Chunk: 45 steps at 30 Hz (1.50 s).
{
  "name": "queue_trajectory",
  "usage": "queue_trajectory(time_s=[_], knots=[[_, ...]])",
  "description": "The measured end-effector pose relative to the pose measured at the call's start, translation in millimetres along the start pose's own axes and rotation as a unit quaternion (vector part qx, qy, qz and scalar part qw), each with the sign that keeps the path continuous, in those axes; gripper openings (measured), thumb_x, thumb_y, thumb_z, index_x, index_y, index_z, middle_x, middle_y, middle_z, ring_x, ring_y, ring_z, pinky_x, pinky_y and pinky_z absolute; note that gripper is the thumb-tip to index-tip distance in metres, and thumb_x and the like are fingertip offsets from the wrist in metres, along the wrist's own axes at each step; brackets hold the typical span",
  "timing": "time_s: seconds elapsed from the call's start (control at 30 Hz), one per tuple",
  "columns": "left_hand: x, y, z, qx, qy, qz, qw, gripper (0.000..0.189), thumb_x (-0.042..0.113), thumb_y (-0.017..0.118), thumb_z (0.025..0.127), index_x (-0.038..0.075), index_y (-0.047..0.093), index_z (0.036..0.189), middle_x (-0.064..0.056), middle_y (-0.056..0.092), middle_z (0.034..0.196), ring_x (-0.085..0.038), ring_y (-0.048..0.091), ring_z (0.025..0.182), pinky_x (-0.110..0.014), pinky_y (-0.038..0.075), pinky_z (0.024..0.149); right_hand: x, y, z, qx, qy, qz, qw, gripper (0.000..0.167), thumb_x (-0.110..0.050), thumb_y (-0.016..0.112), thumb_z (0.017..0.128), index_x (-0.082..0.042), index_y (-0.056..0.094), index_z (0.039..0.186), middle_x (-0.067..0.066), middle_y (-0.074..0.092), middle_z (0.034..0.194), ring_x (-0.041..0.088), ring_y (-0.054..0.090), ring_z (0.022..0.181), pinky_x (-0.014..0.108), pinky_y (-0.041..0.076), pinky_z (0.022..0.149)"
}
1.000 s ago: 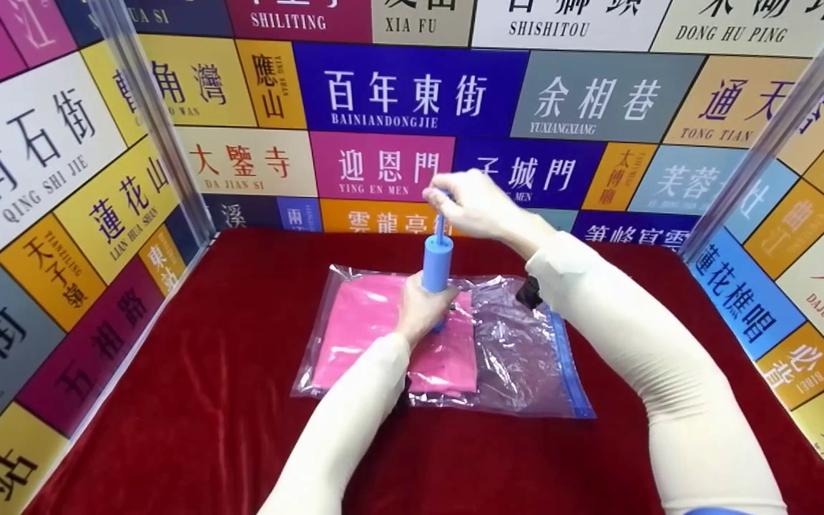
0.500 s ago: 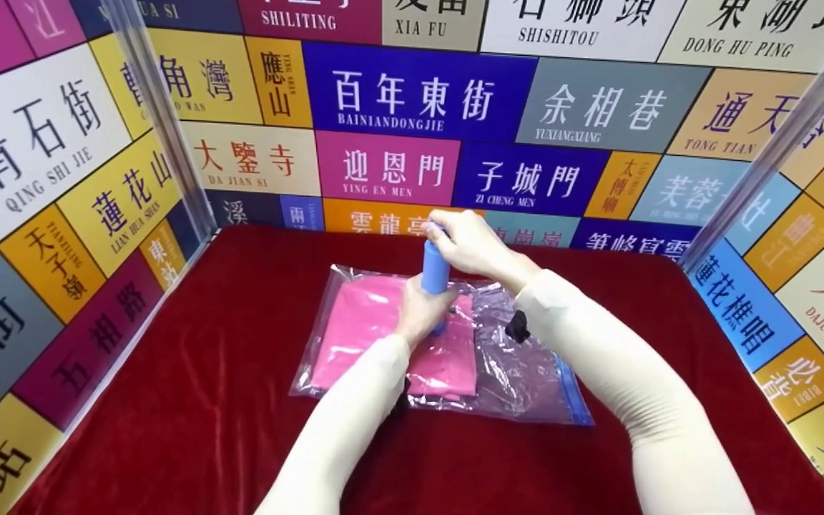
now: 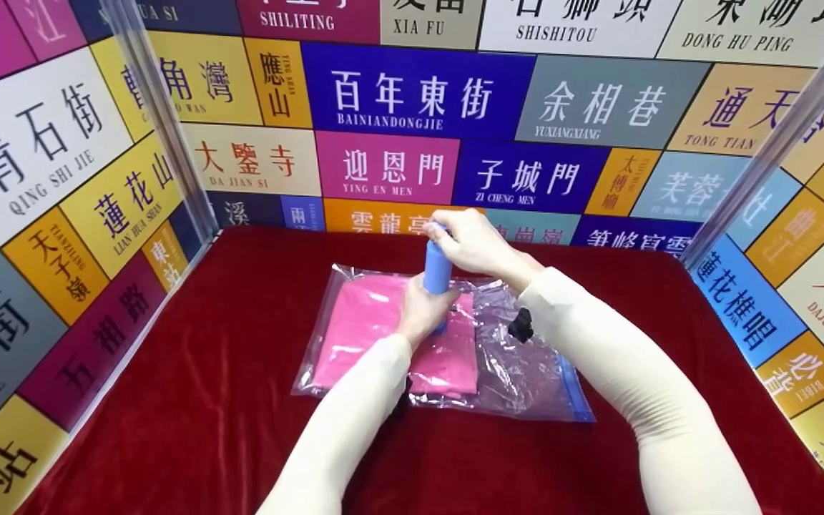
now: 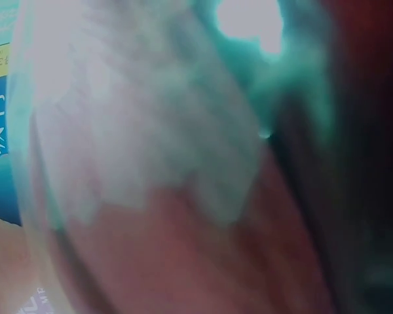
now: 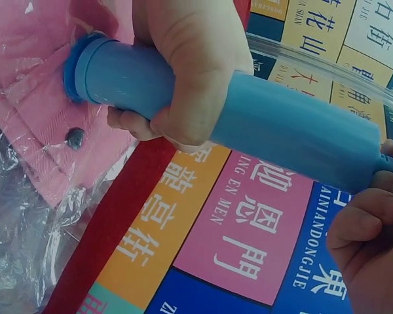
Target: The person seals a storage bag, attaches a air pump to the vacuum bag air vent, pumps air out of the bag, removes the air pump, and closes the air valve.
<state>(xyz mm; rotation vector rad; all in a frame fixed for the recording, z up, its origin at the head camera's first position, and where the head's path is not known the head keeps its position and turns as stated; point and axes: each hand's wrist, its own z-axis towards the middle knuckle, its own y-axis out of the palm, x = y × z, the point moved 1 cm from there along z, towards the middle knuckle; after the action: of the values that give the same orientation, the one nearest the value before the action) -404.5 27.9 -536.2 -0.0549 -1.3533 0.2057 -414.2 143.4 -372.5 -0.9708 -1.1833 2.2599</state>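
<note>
A blue hand pump (image 3: 438,268) stands upright on a clear plastic storage bag (image 3: 526,365) with folded pink cloth (image 3: 362,336) inside. My left hand (image 3: 420,307) grips the pump's barrel low down, its fingers wrapped round it. At the top, my right hand (image 3: 473,239) holds the pump's handle, which its fingers mostly hide. In the right wrist view the pump's base meets a blue valve ring (image 5: 75,69) on the bag, and a small dark piece (image 5: 74,137) lies beside it. The left wrist view is blurred and mostly covered by a pale sleeve.
Dark red cloth (image 3: 190,386) covers the table around the bag. A blue zip strip (image 3: 575,386) runs along the bag's right edge. Panels with printed signs (image 3: 419,93) close off the back and both sides. A black object (image 3: 521,325) hangs under my right wrist.
One second ago my right hand was higher, with the pump's rod drawn out. It came down to the barrel's top by half a second ago and stays there. My left hand keeps its grip.
</note>
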Motion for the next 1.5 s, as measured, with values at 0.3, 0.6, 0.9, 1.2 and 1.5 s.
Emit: queue_trajectory(time_s=[0.3,0.6,0.9,1.2,1.5], knots=[[-0.6,1.1,-0.3,-0.001,0.006,0.019,0.9998,0.016,0.011,0.085,0.083,0.016,0.071,0.083,0.004,0.068,0.073,-0.009,0.061,0.065,-0.028,0.058,0.068,-9.4,-25.9,4.5,0.020,0.009,0.041,0.9989,0.029,-0.024,0.061,0.115,-0.005,0.076,0.101,0.015,0.080,0.088,0.026,0.073,0.078,0.036,0.058,0.075],[-0.5,2.7,-0.3,-0.007,0.013,0.036,0.9992,0.019,0.011,0.085,0.084,0.019,0.068,0.080,0.004,0.069,0.073,-0.010,0.061,0.066,-0.028,0.058,0.067,-18.5,-55.3,13.2,0.054,0.001,0.035,0.9979,0.034,-0.023,0.061,0.115,-0.004,0.067,0.088,0.004,0.059,0.075,0.017,0.052,0.069,0.029,0.045,0.069],[1.0,3.8,-0.5,-0.007,0.035,0.039,0.9986,0.024,0.008,0.083,0.082,0.021,0.064,0.077,0.007,0.062,0.069,-0.009,0.057,0.064,-0.027,0.052,0.065,-28.2,-86.1,17.6,0.106,-0.023,0.038,0.9934,0.033,-0.020,0.061,0.114,0.000,0.074,0.091,0.011,0.070,0.079,0.007,0.043,0.061,0.021,0.036,0.059],[0.6,4.6,-1.0,-0.012,0.028,0.042,0.9986,0.017,0.011,0.084,0.081,0.018,0.069,0.080,0.006,0.066,0.071,-0.010,0.059,0.065,-0.029,0.055,0.066,-39.2,-119.1,23.7,0.146,-0.019,0.053,0.9877,0.031,-0.017,0.063,0.113,0.003,0.081,0.097,0.021,0.083,0.094,0.004,0.048,0.065,0.017,0.046,0.070],[3.1,6.3,0.1,-0.005,0.038,0.050,0.9980,0.016,0.012,0.085,0.080,0.017,0.069,0.079,0.005,0.066,0.070,-0.010,0.057,0.065,-0.029,0.053,0.067,-45.2,-129.7,32.8,0.152,-0.027,0.028,0.9876,0.030,-0.018,0.063,0.113,0.001,0.083,0.101,0.019,0.085,0.098,0.006,0.058,0.073,0.016,0.049,0.076]])
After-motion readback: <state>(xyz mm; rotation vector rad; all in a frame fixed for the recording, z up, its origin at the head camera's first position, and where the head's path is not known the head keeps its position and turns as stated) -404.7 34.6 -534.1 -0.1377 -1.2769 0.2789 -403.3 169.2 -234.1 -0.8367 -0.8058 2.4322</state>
